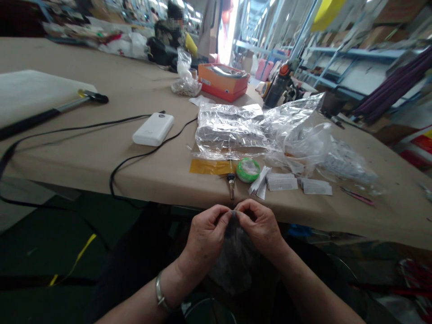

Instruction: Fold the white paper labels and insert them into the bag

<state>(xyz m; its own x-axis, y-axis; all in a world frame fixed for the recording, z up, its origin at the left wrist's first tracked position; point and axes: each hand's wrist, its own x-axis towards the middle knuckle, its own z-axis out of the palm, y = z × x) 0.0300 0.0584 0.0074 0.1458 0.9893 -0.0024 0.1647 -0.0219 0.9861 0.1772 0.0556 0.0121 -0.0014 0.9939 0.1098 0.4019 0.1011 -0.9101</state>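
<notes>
The counter (168, 180) is stretching ahead; below its near edge, a filmy grey bag (232, 265) is hanging. The left hand (207, 229) and right hand (261, 225), nearly meeting, are pinching the bag's top, seemingly working its edge; the next move is probably calling for fine control.

A see-through greyish bag (234, 263) hangs, top pinched.
</notes>
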